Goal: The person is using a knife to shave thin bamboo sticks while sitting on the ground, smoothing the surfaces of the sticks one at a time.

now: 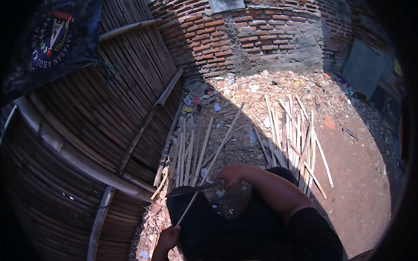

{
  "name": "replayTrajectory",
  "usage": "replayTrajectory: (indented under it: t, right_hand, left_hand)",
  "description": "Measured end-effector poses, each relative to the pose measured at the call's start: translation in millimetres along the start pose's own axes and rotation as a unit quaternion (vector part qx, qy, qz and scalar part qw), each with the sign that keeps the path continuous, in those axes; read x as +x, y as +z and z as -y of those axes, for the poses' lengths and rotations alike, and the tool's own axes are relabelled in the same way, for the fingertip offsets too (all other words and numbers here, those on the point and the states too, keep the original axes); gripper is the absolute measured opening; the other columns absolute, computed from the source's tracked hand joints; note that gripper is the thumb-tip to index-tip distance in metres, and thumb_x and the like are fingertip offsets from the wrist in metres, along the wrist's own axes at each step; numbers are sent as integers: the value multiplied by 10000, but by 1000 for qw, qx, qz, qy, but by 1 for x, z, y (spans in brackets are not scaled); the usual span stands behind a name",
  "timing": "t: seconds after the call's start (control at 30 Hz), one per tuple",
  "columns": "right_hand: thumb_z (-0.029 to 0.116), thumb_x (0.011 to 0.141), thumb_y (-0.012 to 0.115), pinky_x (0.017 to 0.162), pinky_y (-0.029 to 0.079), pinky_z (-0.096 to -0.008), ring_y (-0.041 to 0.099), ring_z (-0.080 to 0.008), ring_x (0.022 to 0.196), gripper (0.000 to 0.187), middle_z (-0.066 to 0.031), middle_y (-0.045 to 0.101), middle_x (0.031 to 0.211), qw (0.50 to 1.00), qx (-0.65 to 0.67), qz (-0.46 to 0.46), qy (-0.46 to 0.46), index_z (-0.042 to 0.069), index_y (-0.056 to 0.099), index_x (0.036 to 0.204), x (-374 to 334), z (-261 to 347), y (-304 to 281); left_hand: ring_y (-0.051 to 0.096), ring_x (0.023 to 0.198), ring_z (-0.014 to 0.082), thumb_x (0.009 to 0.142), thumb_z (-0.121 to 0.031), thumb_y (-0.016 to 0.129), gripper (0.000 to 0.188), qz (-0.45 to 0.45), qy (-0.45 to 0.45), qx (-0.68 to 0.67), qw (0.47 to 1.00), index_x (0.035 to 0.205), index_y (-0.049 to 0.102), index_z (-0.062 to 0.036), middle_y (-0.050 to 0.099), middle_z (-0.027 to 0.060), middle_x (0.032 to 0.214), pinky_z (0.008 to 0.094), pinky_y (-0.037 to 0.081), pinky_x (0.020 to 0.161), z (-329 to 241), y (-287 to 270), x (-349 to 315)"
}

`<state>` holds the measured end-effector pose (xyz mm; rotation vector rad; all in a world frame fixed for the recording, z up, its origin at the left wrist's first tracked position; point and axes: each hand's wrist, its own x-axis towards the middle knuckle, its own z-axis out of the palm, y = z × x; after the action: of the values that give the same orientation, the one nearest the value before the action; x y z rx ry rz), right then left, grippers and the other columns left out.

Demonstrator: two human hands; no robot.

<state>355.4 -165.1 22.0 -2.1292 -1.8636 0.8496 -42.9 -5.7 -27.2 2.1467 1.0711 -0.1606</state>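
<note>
A long, thin bamboo strip (223, 144) slants up and away from my left hand (169, 237), whose fingers are closed around its near end. My right hand (231, 175) grips a knife (191, 189) by the handle. Its dark blade points left and meets or crosses the strip just above my left knee; whether the edge bites into the strip is too small to tell. Both hands are over or beside my dark-clothed legs, the left one lower and nearer.
Loose bamboo strips (190, 150) lie ahead on the left, with a larger pile of strips (300, 135) on the right. A bamboo slat wall (78, 126) rises at the left under a dark banner (52, 39). Rubble and litter reach a brick wall (261, 37) at the back.
</note>
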Motion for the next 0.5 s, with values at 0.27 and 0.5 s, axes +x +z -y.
replayTrajectory:
  t: [0.27, 0.5]
  right_hand:
    - [476, 747, 783, 918, 490, -462, 637, -389, 1063, 644, -224, 677, 1084, 981, 15, -154, 114, 33, 649, 1194, -20, -59, -16]
    - [433, 727, 781, 918, 500, -465, 640, -391, 1072, 570, -215, 682, 1089, 990, 7, -113, 90, 48, 674, 1134, -11, -45, -8]
  left_hand:
    - [617, 677, 196, 992, -574, 432, 626, -15, 38, 32, 999, 979, 649, 13, 624, 103, 706, 373, 479, 635, 1, 1, 1]
    - [680, 900, 416, 1001, -516, 436, 567, 1, 4, 11, 1000, 1003, 670, 0, 685, 242, 857, 464, 508, 779, -5, 1, 0]
